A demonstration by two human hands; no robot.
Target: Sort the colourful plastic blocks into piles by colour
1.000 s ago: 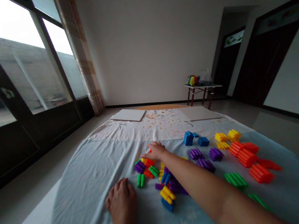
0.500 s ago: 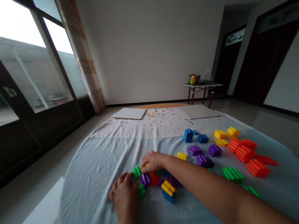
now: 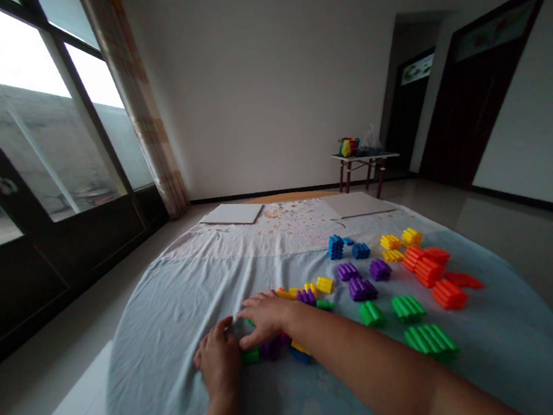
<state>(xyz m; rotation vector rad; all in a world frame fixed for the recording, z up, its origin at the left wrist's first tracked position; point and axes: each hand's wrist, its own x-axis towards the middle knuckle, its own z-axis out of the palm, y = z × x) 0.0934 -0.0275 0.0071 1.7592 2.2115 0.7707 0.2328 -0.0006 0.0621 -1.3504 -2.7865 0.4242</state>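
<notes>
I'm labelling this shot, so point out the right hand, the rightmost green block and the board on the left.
Right hand (image 3: 267,316): head view, back of the hand.
Rightmost green block (image 3: 430,342): head view, ridged top.
Board on the left (image 3: 233,214): head view, pale upper face.

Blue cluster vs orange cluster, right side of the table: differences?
Colour: blue cluster is blue; orange cluster is bright orange-red.
Spread: orange cluster covers more cloth than blue cluster.
Place: blue cluster lies farther back; orange cluster lies farther right and nearer the camera.
Shared: both include ridged blocks, resting on the tablecloth.
</notes>
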